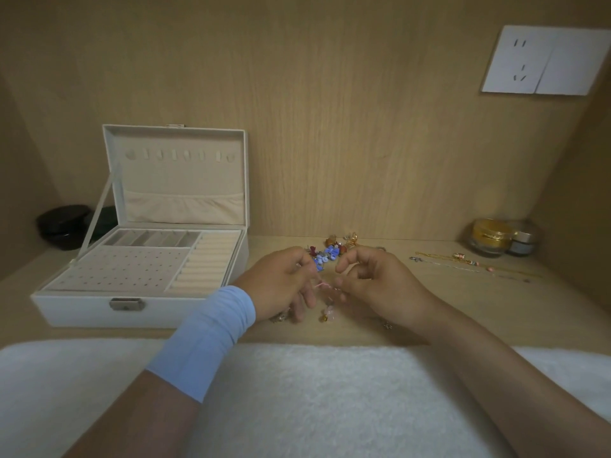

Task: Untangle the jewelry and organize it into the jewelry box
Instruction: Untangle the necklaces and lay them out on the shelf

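Note:
A white jewelry box [82,305] stands open at the left, lid upright, with a cream earring panel and ring rolls inside. A tangle of blue, red and amber bead jewelry [327,252] lies on the wooden shelf at the centre. My left hand [281,282], with a blue wristband, and my right hand [373,282] hover just in front of it, fingers curled. Between them runs a thin pink cord [322,285] with small beads hanging down [327,314]; both hands pinch it. Thin gold and silver chains [463,261] lie spread out to the right.
A gold-lidded jar [491,238] and a smaller jar [524,242] stand at the back right. A black round case [61,226] sits behind the box at the left. A white fluffy cloth [314,391] covers the near edge. A wall socket [542,64] is on the back panel.

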The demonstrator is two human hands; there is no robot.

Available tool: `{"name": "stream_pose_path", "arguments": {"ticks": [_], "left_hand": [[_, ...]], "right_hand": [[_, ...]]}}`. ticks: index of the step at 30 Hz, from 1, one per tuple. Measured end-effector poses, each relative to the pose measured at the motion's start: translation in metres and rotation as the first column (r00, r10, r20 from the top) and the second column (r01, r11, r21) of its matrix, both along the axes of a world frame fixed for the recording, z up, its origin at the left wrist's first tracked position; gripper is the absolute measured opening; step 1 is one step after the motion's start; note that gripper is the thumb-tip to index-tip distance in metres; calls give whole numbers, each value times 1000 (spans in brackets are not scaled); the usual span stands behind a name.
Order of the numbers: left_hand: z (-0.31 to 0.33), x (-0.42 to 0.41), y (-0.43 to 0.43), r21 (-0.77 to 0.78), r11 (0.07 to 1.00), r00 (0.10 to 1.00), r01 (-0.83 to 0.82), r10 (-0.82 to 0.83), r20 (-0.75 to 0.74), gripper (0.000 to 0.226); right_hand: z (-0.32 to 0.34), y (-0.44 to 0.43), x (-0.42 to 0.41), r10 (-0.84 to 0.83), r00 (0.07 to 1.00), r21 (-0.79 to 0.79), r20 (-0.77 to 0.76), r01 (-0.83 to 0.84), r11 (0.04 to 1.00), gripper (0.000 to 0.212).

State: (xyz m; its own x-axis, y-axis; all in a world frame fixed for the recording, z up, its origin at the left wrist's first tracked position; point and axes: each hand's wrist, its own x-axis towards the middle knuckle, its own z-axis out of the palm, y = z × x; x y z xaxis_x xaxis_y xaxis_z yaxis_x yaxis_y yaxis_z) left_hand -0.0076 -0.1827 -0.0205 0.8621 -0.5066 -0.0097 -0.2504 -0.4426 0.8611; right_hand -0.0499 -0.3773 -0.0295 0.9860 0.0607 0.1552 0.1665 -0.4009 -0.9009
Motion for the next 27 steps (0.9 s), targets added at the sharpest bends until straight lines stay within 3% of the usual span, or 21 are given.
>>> {"name": "stream_pose_path", "arguments": {"ticks": [8,13,17,19,22,27], "left_hand": [[2,1,-1,-51,996,995,-67,70,66,23],[2,1,-3,-234,972,997,-35,19,-72,28],[4,-3,-6,-327,944,988,-31,-19,-150,26],[6,-7,-8,-327,945,990,-14,-32,-134,26],[7,-9,-7,-266,964,997,20,-41,-71,29],[3,-3,-3,-165,986,1000,14,-16,-10,16]], "right_hand": [[-4,-2,3,25,999,-155,40,-18,988,13],[-1,-3,0,16,989,-154,147,7,988,21],[7,-1,-7,-4,994,-152,107,20,988,14],[8,1,-9,-22,996,-141,84,33,989,11],[8,2,-9,-54,996,-182,71,66,981,24],[8,1,-7,-108,991,-157,85,120,980,30]]}}
